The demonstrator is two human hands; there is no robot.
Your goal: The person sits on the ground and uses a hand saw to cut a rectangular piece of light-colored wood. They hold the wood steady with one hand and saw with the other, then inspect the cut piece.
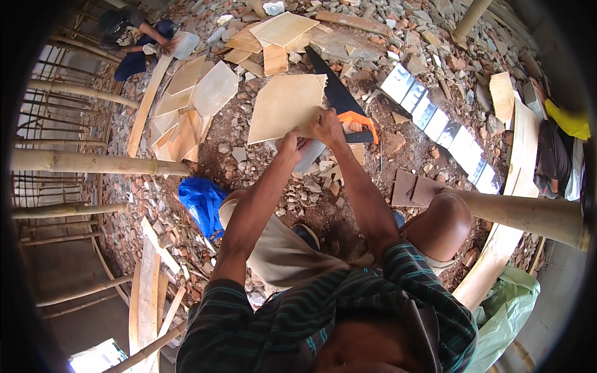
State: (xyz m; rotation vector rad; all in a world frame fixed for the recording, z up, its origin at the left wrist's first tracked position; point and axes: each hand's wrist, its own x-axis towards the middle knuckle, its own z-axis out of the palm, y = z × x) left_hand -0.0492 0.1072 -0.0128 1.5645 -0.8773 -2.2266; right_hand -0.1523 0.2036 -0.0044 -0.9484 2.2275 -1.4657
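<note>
Both hands (311, 133) on tan plywood sheet (283, 105)

Both hands on tan plywood sheet (283, 105), lower edge: left hand (288, 144) and right hand (324, 126) side by side, fingers closed on it. Handsaw (341, 102), black blade w/ orange handle, lies just beside on rubble ground (298, 193). Second person (134, 37) crouched at upper left.

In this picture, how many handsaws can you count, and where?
1. The handsaw, black blade and orange handle, lies on the rubble just right of the plywood sheet that both hands hold. Others may be hidden under debris.
</note>
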